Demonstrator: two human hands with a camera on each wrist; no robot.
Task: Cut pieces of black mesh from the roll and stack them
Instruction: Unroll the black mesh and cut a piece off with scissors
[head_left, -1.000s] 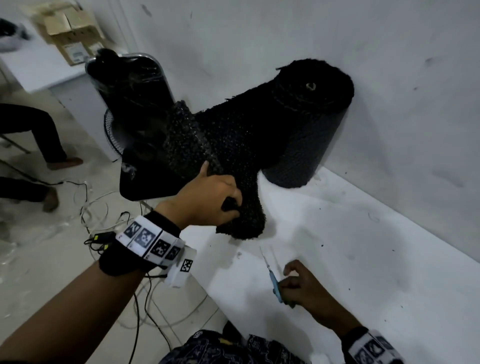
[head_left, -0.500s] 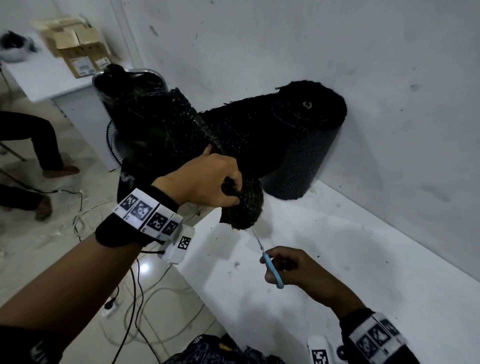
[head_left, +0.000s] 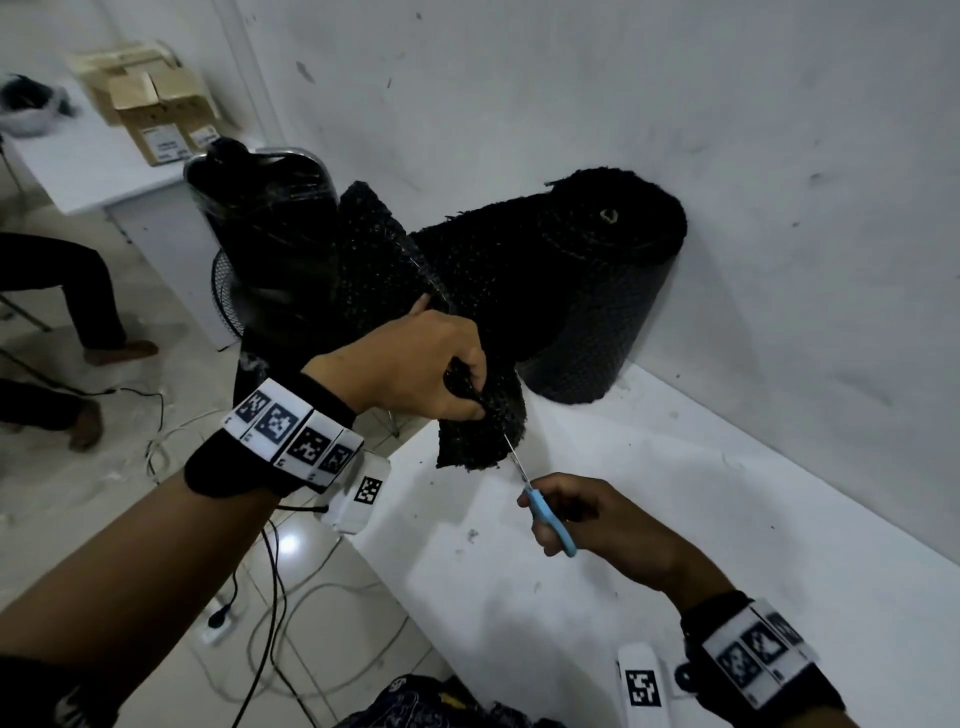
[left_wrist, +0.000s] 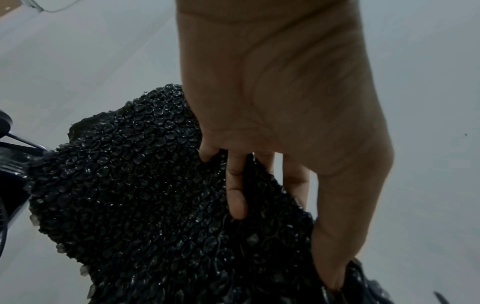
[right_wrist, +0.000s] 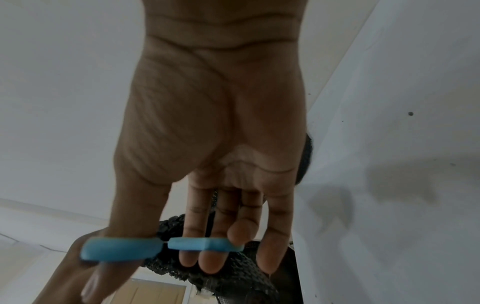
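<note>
Above the table edge, scissors (head_left: 545, 512) in right hand (head_left: 587, 525), blades toward left-hand-pinched (head_left: 415, 369) mesh (head_left: 483, 436).

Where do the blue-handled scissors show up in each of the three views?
Head: scissors lower centre, in the right hand.
Left wrist: not clearly in view.
Right wrist: blue handles low, across the fingers.
Shared landmark: the black mesh.

roll (head_left: 597, 291): black mesh, standing upright at the counter's (head_left: 675, 519) far edge against the wall, core hole on top.
mesh (head_left: 467, 312): loose end drawn off the roll toward the counter's left edge, bunched, lower end hanging above the counter.
scissors (head_left: 540, 499): blue handles, blades at the mesh's lower edge.
</note>
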